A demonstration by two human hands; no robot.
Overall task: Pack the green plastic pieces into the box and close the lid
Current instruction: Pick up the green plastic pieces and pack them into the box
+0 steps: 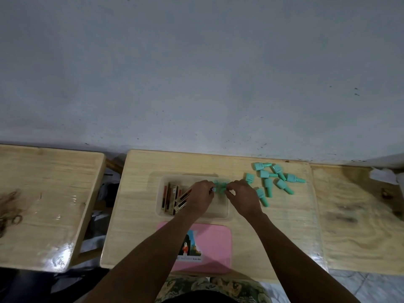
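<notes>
- Nearest, under both forearms, a pink lid [216, 241] lies flat on the wooden table [135, 226], off the box. A picture sticker [190, 246] shows on it between the forearms.
- Just beyond the lid sits the clear box [226, 212], uncovered, below both hands.
- The left hand [200, 199] is over the middle of the box with its fingers curled inward.
- The right hand [242, 199] is over the box's right edge, its fingers curled too.
- Between the fingertips of both hands is a bunch of green pieces [219, 185], pinched from either side over the far right part of the box. It is blurred, so I cannot tell how many pieces it holds.
- Left of the left hand, inside the box, dark and gold sticks [171, 196] lie packed side by side.
- Right of the right hand, loose green pieces [273, 180] are scattered on the table outside the box. Some touch one another, and the nearest lies just beside that hand.
- Well left of the left hand stands a second wooden table [43, 193], with a gap between the two tables.
- Well right of the right hand lies a wooden board [360, 215].
- Beyond everything rises a grey wall [196, 73].
</notes>
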